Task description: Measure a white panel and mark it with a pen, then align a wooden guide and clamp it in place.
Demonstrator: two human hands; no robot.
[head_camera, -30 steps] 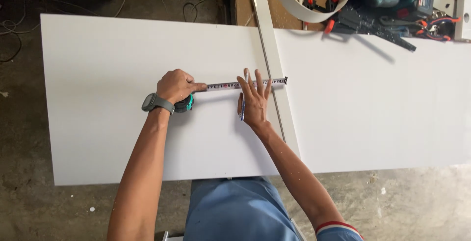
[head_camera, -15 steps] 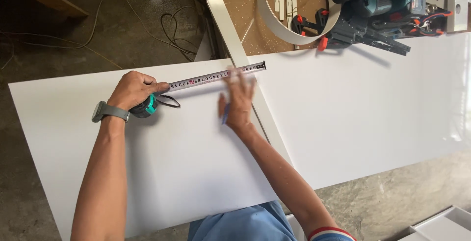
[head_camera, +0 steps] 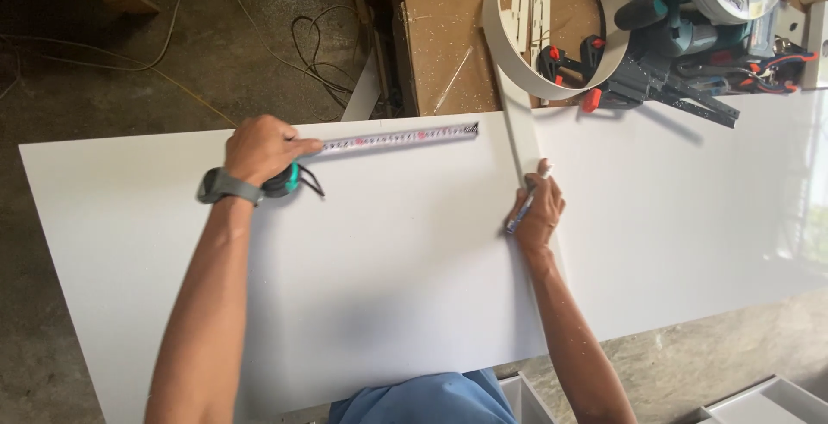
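So, looking straight down at a big white laminated board (head_camera: 388,277) lying flat over a dusty concrete floor (head_camera: 103,70). The left hand (head_camera: 263,150) sits near the board's far edge, fingers curled down over a teal and black tape measure case (head_camera: 285,181), index finger stretched out along the start of the blade. A dark grey wristwatch (head_camera: 226,186) is on that wrist. The silver metal tape blade (head_camera: 401,138) runs out from the case to the right along the far edge of the board, lying flat on the surface, and its tip stops just short of a narrow white strip (head_camera: 520,135) that lies across the board.

The right hand (head_camera: 536,213) is well apart from the tape, resting on the board right by that strip. Its fingers are closed loosely around a slim blue and white marker pen (head_camera: 526,204), which points up and away from the body, its cap end near the strip's edge. Can't tell whether the pen tip actually touches the board.

Past the far edge there's a brown particle board bench top (head_camera: 444,36) with a curled loop of white edge banding (head_camera: 552,36) on it, red-handled clamps (head_camera: 578,57) inside the loop, and a teal and grey power saw (head_camera: 699,1) beside it. Loose cables (head_camera: 315,36) trail across the floor at the back. A light blue shirt (head_camera: 423,400) shows at the bottom edge.
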